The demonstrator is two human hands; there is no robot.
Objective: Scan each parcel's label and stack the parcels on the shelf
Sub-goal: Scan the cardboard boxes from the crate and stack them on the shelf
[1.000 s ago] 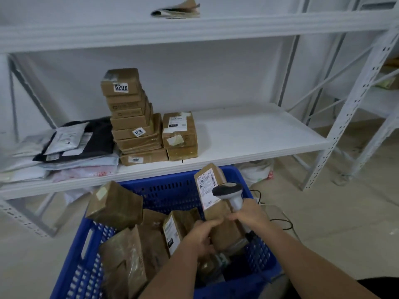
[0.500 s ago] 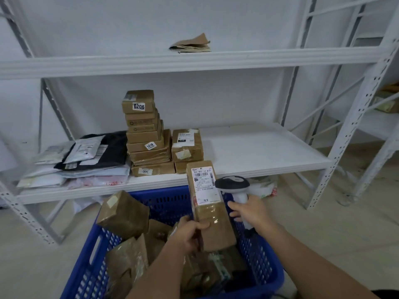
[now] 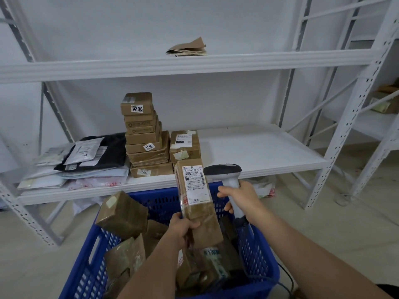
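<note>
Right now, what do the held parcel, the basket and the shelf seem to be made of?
The held parcel looks like brown cardboard wrapped in glossy clear tape, with a white paper label: the tape shines and wrinkles. The basket seems blue moulded plastic, with a perforated lattice wall. The shelf appears to be white painted metal, judging by its perforated uprights, though the board itself could be another material.

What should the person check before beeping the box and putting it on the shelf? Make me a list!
1. Box held firmly: the left hand grips the lower part of the parcel. Ok.
2. Label showing: the white label faces up, uncovered. Ok.
3. Scanner ready: the right hand holds the scanner beside the label. Ok.
4. Scanner aimed at the barcode: its window is hidden. Cannot tell.
5. Room on the shelf: bare space right of the short stack. Ok.
6. Tall stack steady: boxes sit unevenly. Cannot tell.
</note>
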